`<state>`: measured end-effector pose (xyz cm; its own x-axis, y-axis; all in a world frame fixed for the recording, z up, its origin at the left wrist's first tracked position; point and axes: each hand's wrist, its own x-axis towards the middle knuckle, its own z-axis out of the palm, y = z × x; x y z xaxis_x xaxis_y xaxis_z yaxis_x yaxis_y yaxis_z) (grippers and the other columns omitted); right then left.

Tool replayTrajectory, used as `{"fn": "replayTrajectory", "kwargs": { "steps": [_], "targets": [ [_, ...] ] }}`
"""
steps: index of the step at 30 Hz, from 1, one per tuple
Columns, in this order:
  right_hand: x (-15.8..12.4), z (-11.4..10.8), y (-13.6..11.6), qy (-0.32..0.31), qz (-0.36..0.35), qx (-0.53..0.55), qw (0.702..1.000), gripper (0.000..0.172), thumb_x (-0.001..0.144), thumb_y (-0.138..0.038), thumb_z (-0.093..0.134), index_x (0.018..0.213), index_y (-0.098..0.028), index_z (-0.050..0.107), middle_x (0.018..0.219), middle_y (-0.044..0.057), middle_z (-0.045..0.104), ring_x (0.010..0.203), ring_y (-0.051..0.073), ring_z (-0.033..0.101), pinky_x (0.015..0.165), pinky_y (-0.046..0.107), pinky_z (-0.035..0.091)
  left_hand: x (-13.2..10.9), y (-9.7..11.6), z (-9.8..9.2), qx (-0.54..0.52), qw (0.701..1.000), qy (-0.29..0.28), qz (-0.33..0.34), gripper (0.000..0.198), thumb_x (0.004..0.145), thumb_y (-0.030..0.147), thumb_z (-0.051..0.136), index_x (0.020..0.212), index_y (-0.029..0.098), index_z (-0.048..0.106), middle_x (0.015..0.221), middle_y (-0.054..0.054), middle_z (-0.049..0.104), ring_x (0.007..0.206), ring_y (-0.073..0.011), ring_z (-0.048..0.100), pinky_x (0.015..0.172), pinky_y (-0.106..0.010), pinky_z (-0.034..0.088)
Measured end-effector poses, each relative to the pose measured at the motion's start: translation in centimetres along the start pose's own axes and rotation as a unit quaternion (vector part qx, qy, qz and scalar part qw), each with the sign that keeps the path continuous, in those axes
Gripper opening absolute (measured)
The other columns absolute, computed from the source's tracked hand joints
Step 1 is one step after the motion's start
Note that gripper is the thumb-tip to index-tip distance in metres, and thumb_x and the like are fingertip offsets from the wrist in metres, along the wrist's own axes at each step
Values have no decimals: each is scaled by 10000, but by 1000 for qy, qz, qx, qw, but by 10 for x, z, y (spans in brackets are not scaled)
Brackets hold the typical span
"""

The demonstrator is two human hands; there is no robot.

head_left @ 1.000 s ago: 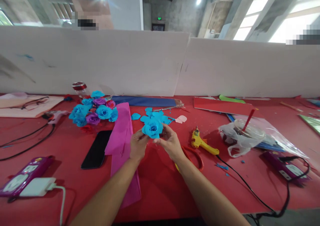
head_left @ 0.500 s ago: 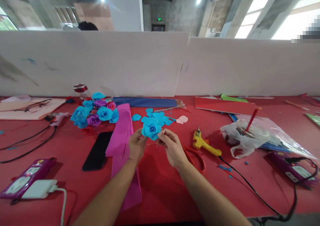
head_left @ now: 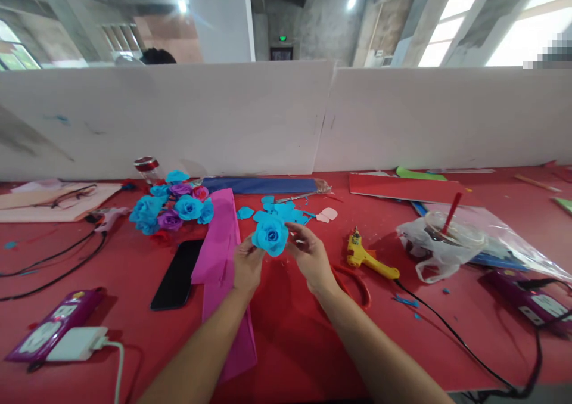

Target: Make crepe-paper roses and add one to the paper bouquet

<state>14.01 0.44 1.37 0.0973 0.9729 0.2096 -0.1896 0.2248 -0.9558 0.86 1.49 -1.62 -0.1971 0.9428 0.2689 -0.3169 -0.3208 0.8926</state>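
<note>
A blue paper rose [head_left: 270, 235] is held up over the table's middle, its spiral centre facing me. My left hand [head_left: 248, 265] pinches it from below and behind on the left; the grip point is hidden by the petals. At the flower's right edge is my right hand [head_left: 311, 260], thumb and forefinger apart, fingertips close to the petals. Whether they touch I cannot tell. Loose blue paper petals [head_left: 286, 208] lie just behind the rose, with pale pink petals [head_left: 328, 214] beside them. Red-handled scissors [head_left: 357, 285] lie partly under my right wrist.
Right of my hands lie a yellow glue gun [head_left: 370, 261] with its cord and a bagged drink cup [head_left: 451, 237]. On the left are finished paper roses [head_left: 187, 207], pink crepe paper [head_left: 218, 237], a black phone [head_left: 176, 276] and a power strip [head_left: 58, 323]. A white partition [head_left: 179, 118] stands behind.
My right thumb and forefinger, pinched at the rose's right edge before, have spread apart. The rose stays in my left hand, tilted slightly differently. The view has shifted a little.
</note>
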Motion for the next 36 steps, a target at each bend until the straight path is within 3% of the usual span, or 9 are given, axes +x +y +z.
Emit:
{"fn": "replayTrajectory", "kwargs": {
  "steps": [3,8,12,17,20,23,26,31,36],
  "targets": [
    [-1,1,7,-63,-7,-9,998,216,710,-242,665,918,-223,721,861,21,687,755,165,571,730,300,467,-4,0,2,32,999,-26,6,29,701,212,675,680,193,680,705,26,632,664,-127,523,674,-262,434],
    [-1,3,10,-66,-33,7,997,125,726,-267,688,830,-239,752,862,15,686,783,176,577,782,312,463,-5,9,3,159,986,-33,25,104,726,243,660,790,220,739,786,3,687,761,-168,582,751,-293,448],
    [0,3,5,-68,-22,72,995,112,746,-302,695,830,-251,749,877,7,698,831,180,589,845,322,445,-5,19,2,234,967,-77,70,127,740,243,667,831,247,756,824,-15,709,780,-175,609,756,-291,454],
    [3,0,2,-49,48,142,987,111,730,-330,726,766,-226,731,718,-14,672,710,135,573,780,278,435,-1,23,3,160,985,-65,19,163,786,303,642,895,244,749,910,-41,705,901,-194,621,846,-311,447],
    [4,0,2,-54,130,175,975,162,670,-339,770,694,-193,704,660,-17,642,624,105,539,676,241,419,2,20,2,81,992,-74,-56,171,762,315,675,893,237,750,937,-34,702,942,-189,607,899,-310,419],
    [2,2,3,-79,170,189,964,192,644,-340,783,665,-180,680,637,-17,627,597,96,525,616,225,398,5,16,1,-7,987,-84,-140,131,705,320,730,789,222,753,838,-21,712,848,-166,609,856,-294,428],
    [0,3,2,-99,164,177,965,205,671,-346,759,628,-175,654,611,-16,613,594,100,521,605,223,390,7,18,0,-52,975,-121,-181,120,682,300,750,747,199,748,753,-16,704,729,-142,590,779,-283,438],
    [-2,4,0,-125,147,182,964,162,734,-326,698,670,-179,672,637,-7,633,587,103,522,610,230,398,9,29,-1,-92,961,-175,-193,124,682,283,744,687,160,736,678,-36,671,667,-148,576,699,-293,440],
    [-6,9,-2,-126,101,152,975,144,782,-321,652,711,-201,688,695,1,664,601,121,554,635,248,434,10,27,-3,-107,960,-168,-196,145,671,285,752,608,161,713,632,-44,647,600,-142,548,637,-305,437]
  ]
}}
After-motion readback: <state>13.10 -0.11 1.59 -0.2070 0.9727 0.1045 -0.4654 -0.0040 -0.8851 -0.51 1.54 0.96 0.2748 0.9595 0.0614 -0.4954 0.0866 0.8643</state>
